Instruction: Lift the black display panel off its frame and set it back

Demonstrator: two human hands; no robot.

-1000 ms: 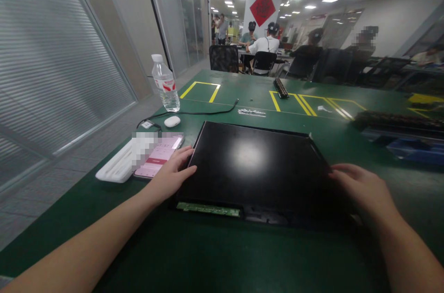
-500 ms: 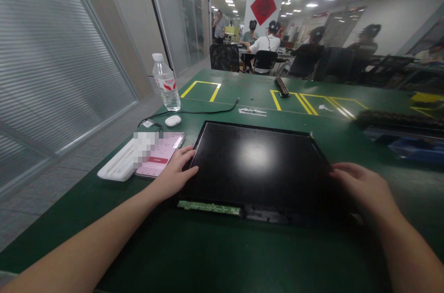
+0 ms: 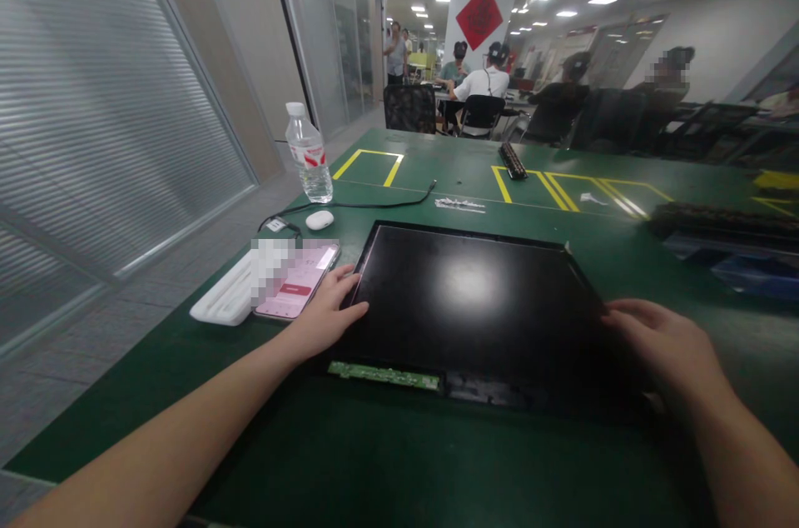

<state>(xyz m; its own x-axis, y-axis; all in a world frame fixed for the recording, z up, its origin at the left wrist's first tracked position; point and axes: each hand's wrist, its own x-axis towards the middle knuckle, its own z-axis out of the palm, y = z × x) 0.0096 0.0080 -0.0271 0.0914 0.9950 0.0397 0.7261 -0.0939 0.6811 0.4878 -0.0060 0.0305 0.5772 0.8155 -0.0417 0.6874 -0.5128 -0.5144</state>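
A black display panel [image 3: 449, 303] lies flat on the green table in front of me, screen side up. Along its near edge runs a narrow green circuit board [image 3: 384, 375]. My left hand [image 3: 334, 307] grips the panel's left edge, thumb on the screen side. At the right edge, my right hand [image 3: 662, 345] pinches the rim; its fingertips are partly hidden. Just left of my left hand lies a phone [image 3: 300, 282] with a pink screen, beside a white elongated object [image 3: 225, 291] that is partly blurred out.
Behind the phone are a white earbud case [image 3: 320, 220], a black cable [image 3: 380, 204] and a water bottle [image 3: 310, 157]. A dark ridged strip [image 3: 513, 161] lies at the far side, near yellow tape marks. Dark parts and blue plastic [image 3: 755, 274] sit at right. People sit beyond the table.
The whole view has shifted slightly, so everything appears a little further right. Both hands keep their places on the panel's edges.
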